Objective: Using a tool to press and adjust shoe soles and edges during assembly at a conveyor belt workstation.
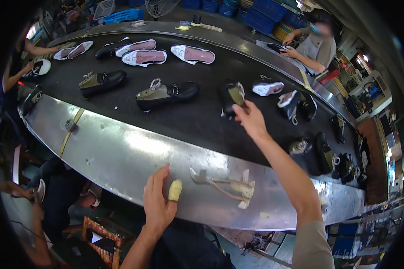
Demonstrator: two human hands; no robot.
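While your right hand (250, 117) grips the black leather shoe upper (231, 96) on the dark conveyor belt (197, 121), your left hand (157, 201) rests half-open nearer you on the steel tabletop (121, 152), thumb wrapped in yellow tape.

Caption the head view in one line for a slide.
Right hand grips a black shoe on the dark conveyor belt; left hand rests at the metal ledge.

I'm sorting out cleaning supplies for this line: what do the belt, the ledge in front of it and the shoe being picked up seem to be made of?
Belt: matte black, probably rubber or coated fabric; no glare.
Ledge: bare sheet metal, likely steel; bright streaky reflections, scuffs.
Shoe in the right hand: smooth black upper with a soft sheen, leather or imitation; olive lining inside.
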